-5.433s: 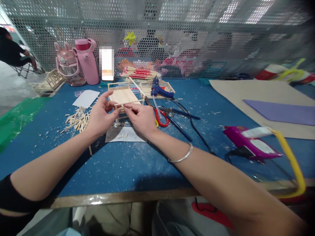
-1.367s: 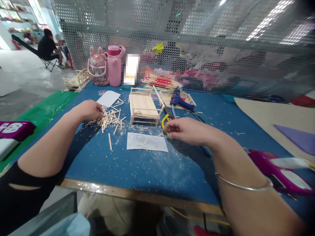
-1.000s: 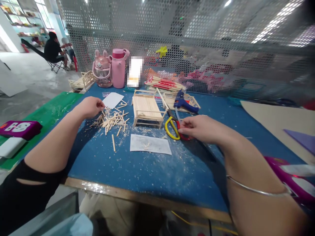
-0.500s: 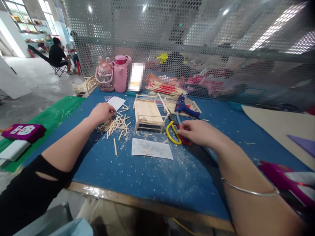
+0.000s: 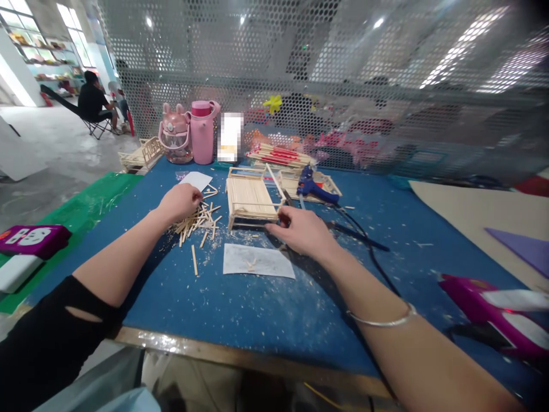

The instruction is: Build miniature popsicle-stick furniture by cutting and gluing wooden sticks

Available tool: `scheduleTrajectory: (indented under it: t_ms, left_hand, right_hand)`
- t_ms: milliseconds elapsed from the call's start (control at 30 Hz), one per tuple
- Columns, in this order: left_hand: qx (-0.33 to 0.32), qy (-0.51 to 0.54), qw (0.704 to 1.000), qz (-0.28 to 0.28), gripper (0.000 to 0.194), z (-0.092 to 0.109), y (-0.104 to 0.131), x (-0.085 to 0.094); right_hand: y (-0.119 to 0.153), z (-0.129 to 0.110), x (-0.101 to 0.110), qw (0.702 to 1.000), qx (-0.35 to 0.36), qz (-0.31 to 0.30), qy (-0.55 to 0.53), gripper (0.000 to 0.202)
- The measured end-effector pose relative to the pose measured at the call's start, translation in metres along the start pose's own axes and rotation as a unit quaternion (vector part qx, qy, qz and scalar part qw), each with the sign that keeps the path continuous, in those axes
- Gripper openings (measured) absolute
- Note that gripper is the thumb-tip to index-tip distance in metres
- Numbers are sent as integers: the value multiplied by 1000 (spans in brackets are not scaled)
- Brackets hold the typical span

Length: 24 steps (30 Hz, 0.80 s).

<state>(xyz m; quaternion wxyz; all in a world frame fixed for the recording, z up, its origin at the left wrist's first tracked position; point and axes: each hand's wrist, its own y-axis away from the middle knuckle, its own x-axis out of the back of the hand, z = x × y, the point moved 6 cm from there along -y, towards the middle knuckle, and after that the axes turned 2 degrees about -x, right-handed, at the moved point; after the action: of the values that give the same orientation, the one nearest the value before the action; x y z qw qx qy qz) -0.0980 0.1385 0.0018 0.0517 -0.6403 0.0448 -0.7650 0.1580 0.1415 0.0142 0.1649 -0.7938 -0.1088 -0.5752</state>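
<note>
A small bed frame built of thin wooden sticks (image 5: 251, 197) stands on the blue tabletop. My right hand (image 5: 304, 232) is at its front right corner, thumb and forefinger closed about the corner post. Under and behind that hand lie the scissors; their handles are hidden. To the left, my left hand (image 5: 182, 203) rests over a loose pile of short cut sticks (image 5: 199, 223), its fingers curled together; whatever they hold is hidden. A blue glue gun (image 5: 315, 189) leans on a second stick frame (image 5: 332, 187) behind the right hand.
A white paper strip (image 5: 259, 261) with stick bits lies in front. Pink bottles (image 5: 202, 134), a blurred-out upright screen (image 5: 230, 137) and red-banded stick bundles (image 5: 281, 154) line the mesh partition (image 5: 214, 51). A black cable (image 5: 377, 263) runs rightward. Purple devices (image 5: 36, 239) flank both sides.
My right hand has left the scissors' handles and moved left to the bed frame's corner. The left hand stays by the stick pile. The view has shifted slightly.
</note>
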Motion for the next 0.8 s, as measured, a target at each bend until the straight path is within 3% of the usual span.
scheduleTrajectory:
  t_ms: [300, 533, 633, 800]
  left_hand:
    - [39, -5, 999, 5, 32, -19, -4, 8]
    - [95, -55, 994, -5, 18, -66, 2, 28]
    - [103, -57, 993, 10, 30, -81, 10, 32]
    - [36, -29, 999, 13, 33, -67, 3, 11]
  right_hand:
    - [-4, 12, 1, 999, -34, 13, 18, 18]
    - [-2, 15, 4, 1000, -21, 10, 0, 19]
    - [-2, 15, 3, 999, -32, 1, 11, 18]
    - [0, 15, 2, 1000, -30, 1, 1, 18]
